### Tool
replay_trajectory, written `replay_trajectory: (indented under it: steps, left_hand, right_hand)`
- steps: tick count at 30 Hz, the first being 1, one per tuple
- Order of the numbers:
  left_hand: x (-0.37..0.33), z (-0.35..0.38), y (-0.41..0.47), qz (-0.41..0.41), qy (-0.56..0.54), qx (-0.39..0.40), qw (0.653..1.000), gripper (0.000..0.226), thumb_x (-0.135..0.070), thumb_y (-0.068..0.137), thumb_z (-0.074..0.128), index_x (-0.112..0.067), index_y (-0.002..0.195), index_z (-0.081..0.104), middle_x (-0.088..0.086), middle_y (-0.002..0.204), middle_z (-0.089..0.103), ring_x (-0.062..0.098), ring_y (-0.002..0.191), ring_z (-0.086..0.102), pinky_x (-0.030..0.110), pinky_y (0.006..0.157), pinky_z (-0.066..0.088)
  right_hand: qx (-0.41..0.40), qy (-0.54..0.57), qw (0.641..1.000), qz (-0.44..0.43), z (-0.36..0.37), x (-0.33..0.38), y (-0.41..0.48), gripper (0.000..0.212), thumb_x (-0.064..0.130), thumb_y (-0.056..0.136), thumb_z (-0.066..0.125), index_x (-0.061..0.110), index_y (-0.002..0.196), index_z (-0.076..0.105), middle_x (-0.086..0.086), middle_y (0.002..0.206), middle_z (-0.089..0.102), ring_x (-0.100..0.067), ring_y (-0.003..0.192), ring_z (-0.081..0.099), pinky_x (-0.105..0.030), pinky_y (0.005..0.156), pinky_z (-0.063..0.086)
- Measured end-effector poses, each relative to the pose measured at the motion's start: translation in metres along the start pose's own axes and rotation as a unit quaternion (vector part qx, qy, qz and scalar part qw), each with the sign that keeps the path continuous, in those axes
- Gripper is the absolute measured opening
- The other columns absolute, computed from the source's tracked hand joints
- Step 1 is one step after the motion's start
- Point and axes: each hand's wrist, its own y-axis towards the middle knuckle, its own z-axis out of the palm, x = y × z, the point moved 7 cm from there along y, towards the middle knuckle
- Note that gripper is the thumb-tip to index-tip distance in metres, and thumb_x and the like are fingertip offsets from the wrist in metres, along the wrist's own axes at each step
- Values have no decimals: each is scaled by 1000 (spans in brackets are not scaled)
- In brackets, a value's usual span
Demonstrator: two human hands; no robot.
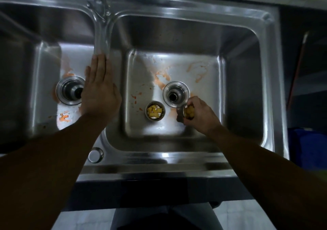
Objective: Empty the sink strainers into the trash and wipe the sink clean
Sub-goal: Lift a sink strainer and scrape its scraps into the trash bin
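A steel double sink fills the view. In the right basin a round strainer full of yellow food bits stands on the floor, left of the open drain. My right hand is shut on a second strainer, also holding yellow bits, just right of that drain and tilted. My left hand lies flat, fingers together, on the divider between the basins, holding nothing. The left basin's drain is open. Orange smears mark both basin floors.
The tap's spout rises at the back over the divider. A round plug hole cover sits on the front rim. A blue bin stands right of the sink, with a red-handled stick leaning behind it.
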Motion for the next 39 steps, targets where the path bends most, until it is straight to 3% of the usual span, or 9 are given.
replay_trajectory:
  steps: [5,12,15,17,21,28,31,35,39]
  left_hand:
    - [1,2,1,5,0,-8,1000,64,-26,100,19,-4,160,9,18,168,9,29,157,4,46,129,6]
    - [2,5,1,7,3,-20,1000,64,-23,99,21,-3,160,10,18,168,9,30,157,4,46,129,8]
    - [4,5,1,10,-4,-25,1000,63,-22,101,24,-4,160,10,18,168,10,30,157,6,47,129,10]
    - [4,5,0,13,0,-28,1000,64,-22,99,23,-3,159,10,19,167,12,32,157,8,48,128,12]
    - [0,4,-2,8,12,-15,1000,62,-29,103,19,-3,159,11,20,167,13,32,157,8,49,128,11]
    - [-30,0,-47,52,-14,52,997,62,-28,104,18,1,158,13,21,167,10,32,157,6,45,129,5]
    - [-67,2,-85,56,-57,92,993,64,-25,100,28,4,157,17,24,165,18,36,155,16,48,128,14]
    - [-125,17,-128,75,-98,176,977,62,-29,103,41,-6,157,21,22,149,46,37,134,48,53,112,41]
    - [-176,36,-161,118,-92,205,967,57,-34,104,43,-12,155,30,16,150,49,32,136,48,48,115,39]
  right_hand:
    - [24,-43,999,20,13,-8,-1,74,35,72,87,20,133,49,-5,137,51,-26,122,52,-41,98,49]
    - [12,-40,999,16,16,-12,7,75,37,73,87,19,133,47,-5,141,47,-27,121,53,-33,94,46]
    - [37,-35,998,26,15,-11,7,85,48,72,86,23,139,40,-3,146,41,-29,130,47,-42,102,47]
    - [48,-28,998,43,15,-8,3,93,56,77,79,24,149,30,-4,155,32,-31,143,35,-49,114,39]
    - [18,-28,998,61,5,2,-19,73,51,99,51,25,158,17,-2,168,16,-24,156,10,-49,125,21]
    - [-5,-53,997,60,-29,0,-68,61,35,106,38,14,159,17,-6,169,12,-24,157,7,-41,127,11]
    - [-16,-76,996,42,-50,-8,-87,60,34,108,36,10,159,16,-8,169,10,-23,157,3,-34,125,3]
    - [-60,-91,994,29,-86,-25,-110,60,34,108,31,9,160,14,-7,169,7,-21,157,1,-33,126,0]
    - [-142,-87,986,7,-122,-47,-143,59,26,107,36,6,159,17,-10,169,11,-21,157,5,-35,128,3]
